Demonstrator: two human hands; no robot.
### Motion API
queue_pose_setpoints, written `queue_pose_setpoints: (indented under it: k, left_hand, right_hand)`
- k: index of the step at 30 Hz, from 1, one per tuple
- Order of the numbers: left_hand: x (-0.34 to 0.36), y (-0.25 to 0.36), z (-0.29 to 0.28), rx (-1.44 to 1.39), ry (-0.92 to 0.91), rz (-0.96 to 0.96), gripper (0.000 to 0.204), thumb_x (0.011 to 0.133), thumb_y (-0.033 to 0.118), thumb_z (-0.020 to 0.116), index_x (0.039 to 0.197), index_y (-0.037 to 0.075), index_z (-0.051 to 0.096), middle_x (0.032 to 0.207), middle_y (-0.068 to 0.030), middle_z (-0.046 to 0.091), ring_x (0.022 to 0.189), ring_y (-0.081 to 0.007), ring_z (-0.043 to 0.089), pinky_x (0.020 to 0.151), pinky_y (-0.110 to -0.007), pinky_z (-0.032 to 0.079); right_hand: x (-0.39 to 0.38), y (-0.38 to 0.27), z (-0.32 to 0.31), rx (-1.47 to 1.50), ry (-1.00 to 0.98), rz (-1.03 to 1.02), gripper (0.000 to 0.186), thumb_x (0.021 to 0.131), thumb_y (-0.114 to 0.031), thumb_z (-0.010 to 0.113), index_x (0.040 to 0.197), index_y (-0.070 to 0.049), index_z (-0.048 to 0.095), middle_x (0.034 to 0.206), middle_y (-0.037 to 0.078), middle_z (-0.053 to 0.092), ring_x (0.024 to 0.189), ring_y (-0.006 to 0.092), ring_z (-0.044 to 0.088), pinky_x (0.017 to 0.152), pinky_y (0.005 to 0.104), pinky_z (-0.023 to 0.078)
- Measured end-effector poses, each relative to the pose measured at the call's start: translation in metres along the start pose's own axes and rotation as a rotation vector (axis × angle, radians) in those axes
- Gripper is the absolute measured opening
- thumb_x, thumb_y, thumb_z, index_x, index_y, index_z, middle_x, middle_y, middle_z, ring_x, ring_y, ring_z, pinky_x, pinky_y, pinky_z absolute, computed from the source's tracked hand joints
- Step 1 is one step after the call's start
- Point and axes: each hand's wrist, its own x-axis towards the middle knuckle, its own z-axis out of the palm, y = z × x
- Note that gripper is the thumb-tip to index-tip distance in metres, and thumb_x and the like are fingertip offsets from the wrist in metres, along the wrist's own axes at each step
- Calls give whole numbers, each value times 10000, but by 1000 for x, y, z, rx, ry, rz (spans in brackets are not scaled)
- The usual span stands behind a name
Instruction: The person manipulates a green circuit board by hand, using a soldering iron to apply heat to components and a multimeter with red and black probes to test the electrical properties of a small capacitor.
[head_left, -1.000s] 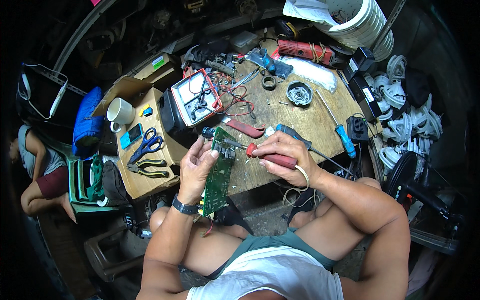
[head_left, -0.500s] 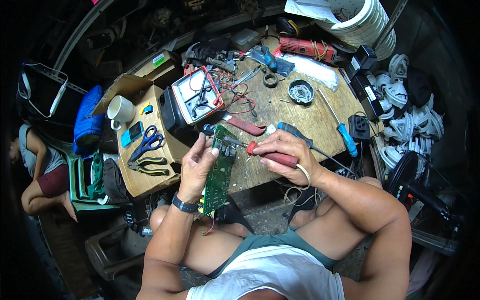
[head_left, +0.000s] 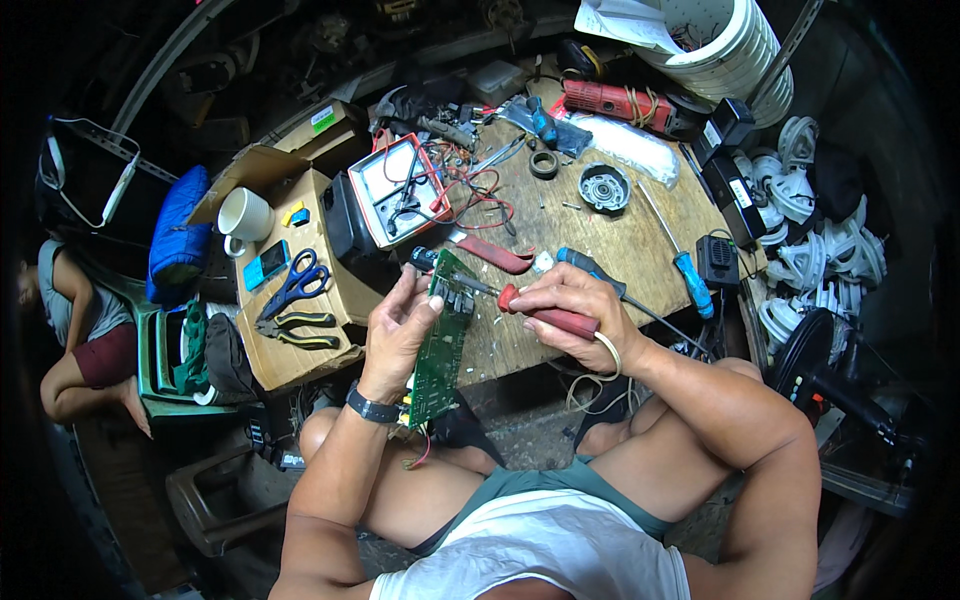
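Observation:
My left hand [head_left: 400, 335] holds a long green circuit board [head_left: 441, 345] upright by its edge, above my lap at the near edge of the wooden table [head_left: 600, 240]. My right hand [head_left: 570, 315] grips a red-handled tool [head_left: 545, 315] whose thin metal tip touches the top part of the board. A cord runs from that tool down past my right wrist. A black watch sits on my left wrist.
A red-framed meter [head_left: 395, 190] with tangled leads, a red-handled knife [head_left: 495, 255], a blue screwdriver [head_left: 685, 265] and a red power tool [head_left: 615, 105] lie on the table. At left, a cardboard box [head_left: 290, 350] carries scissors [head_left: 295, 285], pliers and a white mug [head_left: 243, 215]. A person sits far left.
The board has tilted slightly and my left fingers have shifted on its upper edge. The tool tip stays on the board.

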Motion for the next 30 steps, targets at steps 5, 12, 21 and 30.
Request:
queue_pose_setpoints:
  k: [5, 12, 21, 30]
  left_hand:
    - [1, -2, 0, 39, 10, 3, 856, 897, 166, 747, 1524, -109, 233, 1376, -157, 559, 1221, -171, 553, 1074, -309, 406]
    - [-2, 4, 3, 34, 4, 2, 848, 900, 166, 742, 1524, -107, 237, 1401, -173, 548, 1236, -187, 555, 1082, -315, 404]
    - [7, 7, -14, 75, -37, -38, 815, 889, 209, 760, 1503, -95, 318, 1393, -141, 565, 1249, -179, 547, 1095, -316, 392]
    - [6, 7, -12, 85, -38, -28, 804, 895, 219, 751, 1500, -96, 325, 1393, -141, 561, 1257, -187, 542, 1100, -316, 388]
  right_hand:
    - [0, 2, -1, -2, 9, -27, 287, 848, -69, 728, 1135, -79, 721, 1022, 112, 668, 977, 259, 644, 887, 359, 510]
    - [-1, 5, -4, 27, -91, 23, 298, 877, -100, 727, 1173, -88, 697, 1041, 115, 701, 969, 260, 677, 873, 370, 509]
    - [7, 12, -11, 470, -419, 378, 471, 890, 66, 529, 1323, -91, 624, 1110, 93, 714, 1005, 179, 711, 867, 323, 559]
    - [16, 16, -18, 569, -443, 753, 223, 1027, -145, 487, 1219, -76, 578, 985, 69, 669, 721, 113, 641, 620, 272, 524]
